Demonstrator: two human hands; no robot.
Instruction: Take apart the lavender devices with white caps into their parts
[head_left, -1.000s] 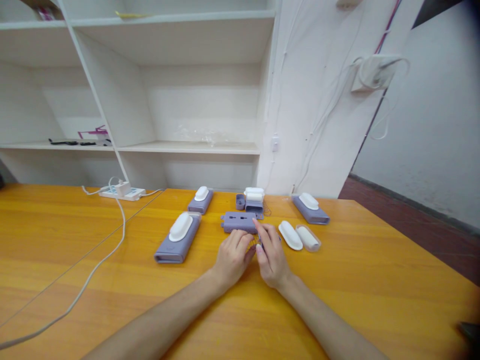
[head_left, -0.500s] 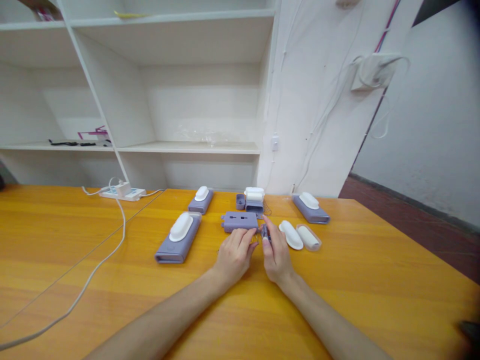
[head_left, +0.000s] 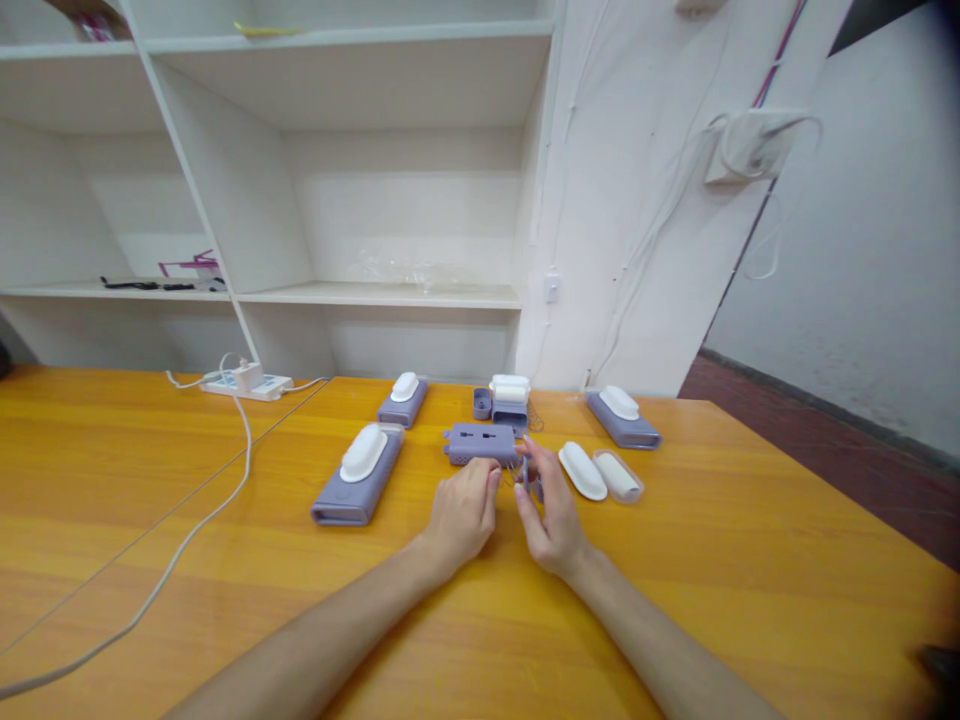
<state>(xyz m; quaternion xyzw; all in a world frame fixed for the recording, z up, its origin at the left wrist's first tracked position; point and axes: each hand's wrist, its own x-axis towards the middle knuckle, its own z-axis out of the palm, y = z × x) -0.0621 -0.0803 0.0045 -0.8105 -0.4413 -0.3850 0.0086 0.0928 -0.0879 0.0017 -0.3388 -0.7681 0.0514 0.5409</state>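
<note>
My left hand (head_left: 463, 510) is closed in a pinch just in front of the purple slotted casing (head_left: 480, 443); what its fingertips hold is hidden or too small to name. Between thumb and fingers, my right hand (head_left: 553, 515) grips a small purple part (head_left: 527, 474), partly covered by the fingers. Thin wire-like strands (head_left: 512, 472) show in the gap between both hands. To the right of my right hand lie a white oval piece (head_left: 583, 471) and a white piece in a clear cover (head_left: 619, 476).
Purple cases with white oval tops stand at left (head_left: 358, 475), back left (head_left: 403, 399) and right (head_left: 623, 418). Behind the casing are a small purple cup (head_left: 481, 403) and a white-topped purple box (head_left: 510, 390). A power strip (head_left: 247, 381) trails a white cable (head_left: 187, 545) across the table.
My left hand has drawn slightly left, away from the right hand, and its fingers have curled tighter. The right fingers have shifted and turned around the small purple part.
</note>
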